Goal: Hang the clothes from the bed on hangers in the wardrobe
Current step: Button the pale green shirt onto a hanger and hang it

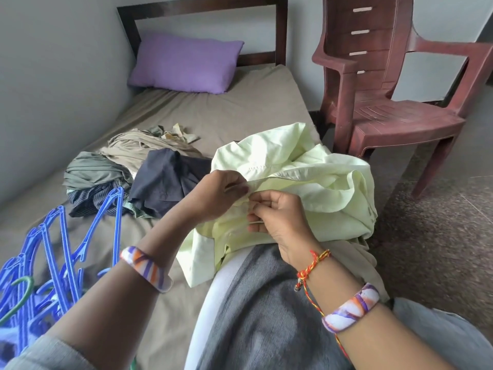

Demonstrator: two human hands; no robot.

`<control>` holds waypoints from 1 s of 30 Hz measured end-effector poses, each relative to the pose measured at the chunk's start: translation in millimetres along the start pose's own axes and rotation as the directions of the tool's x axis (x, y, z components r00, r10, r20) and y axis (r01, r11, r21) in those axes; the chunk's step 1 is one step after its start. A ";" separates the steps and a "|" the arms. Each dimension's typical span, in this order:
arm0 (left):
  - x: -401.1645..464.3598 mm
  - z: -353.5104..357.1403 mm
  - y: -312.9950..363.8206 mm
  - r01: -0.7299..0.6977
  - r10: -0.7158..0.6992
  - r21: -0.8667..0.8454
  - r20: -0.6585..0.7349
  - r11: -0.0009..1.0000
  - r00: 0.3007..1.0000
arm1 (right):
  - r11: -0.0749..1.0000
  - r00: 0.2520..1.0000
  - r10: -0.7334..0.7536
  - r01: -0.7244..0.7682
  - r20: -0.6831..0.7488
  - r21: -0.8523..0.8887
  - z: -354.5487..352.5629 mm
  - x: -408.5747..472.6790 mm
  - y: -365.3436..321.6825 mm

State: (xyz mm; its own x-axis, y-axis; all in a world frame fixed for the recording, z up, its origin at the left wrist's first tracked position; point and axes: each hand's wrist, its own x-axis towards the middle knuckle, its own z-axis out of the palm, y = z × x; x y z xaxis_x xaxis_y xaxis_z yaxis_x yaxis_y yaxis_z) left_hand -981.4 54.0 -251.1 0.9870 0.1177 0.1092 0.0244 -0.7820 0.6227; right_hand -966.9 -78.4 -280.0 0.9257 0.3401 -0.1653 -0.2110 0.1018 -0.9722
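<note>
Both grips, the left hand (213, 194) and right hand (280, 222), pinch a fold of the crumpled pale-green cotton shirt (306, 180), fingers curled onto the cloth and nearly touching each other. Taupe-sheeted bed (240, 108): carries the shirt at its right edge, partly over the person's lap. Maroon plastic armchair (394, 102): on the floor beside the bed's right edge. Purple pillow (184, 64): at the headboard end. Heap of dark and olive garments (138, 174): mid-bed, left of the shirt. Blue plastic hangers (53, 249): piled near the bed's lower left corner.
</note>
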 end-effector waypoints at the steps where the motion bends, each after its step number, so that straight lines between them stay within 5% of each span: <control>1: -0.5 0.6 0.0 -0.011 0.012 -0.008 0.009 1.000 1.000 | 1.000 1.000 -0.016 0.016 -0.013 0.018 -0.6 -0.6 0.5; 13: -8.8 0.0 -3.9 -0.054 0.054 -0.011 -0.031 0.998 0.998 | 0.982 0.997 -0.054 0.064 -0.058 0.180 -0.9 -0.7 3.5; 19: -10.8 -1.1 -4.6 -0.028 0.026 -0.070 -0.030 0.997 0.999 | 0.991 0.993 -0.080 0.088 -0.084 0.099 0.4 2.4 5.7; 26: -15.9 -1.9 14.1 -0.142 0.160 0.229 -0.059 0.963 0.985 | 0.995 0.982 -0.084 0.092 -0.171 0.036 3.8 12.4 13.8; 30: -17.1 -7.1 14.4 0.025 -0.027 0.075 0.027 0.997 0.999 | 0.990 0.980 -0.134 0.126 -0.149 -0.060 0.2 13.6 18.8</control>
State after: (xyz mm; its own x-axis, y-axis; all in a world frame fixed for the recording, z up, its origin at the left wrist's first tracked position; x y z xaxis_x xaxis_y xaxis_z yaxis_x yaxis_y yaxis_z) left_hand -999.0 45.1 -238.5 0.9899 0.1221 0.0717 0.0605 -0.8227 0.5652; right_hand -958.3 -71.7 -300.5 0.9819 0.1806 -0.0567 -0.0734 0.0871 -0.9935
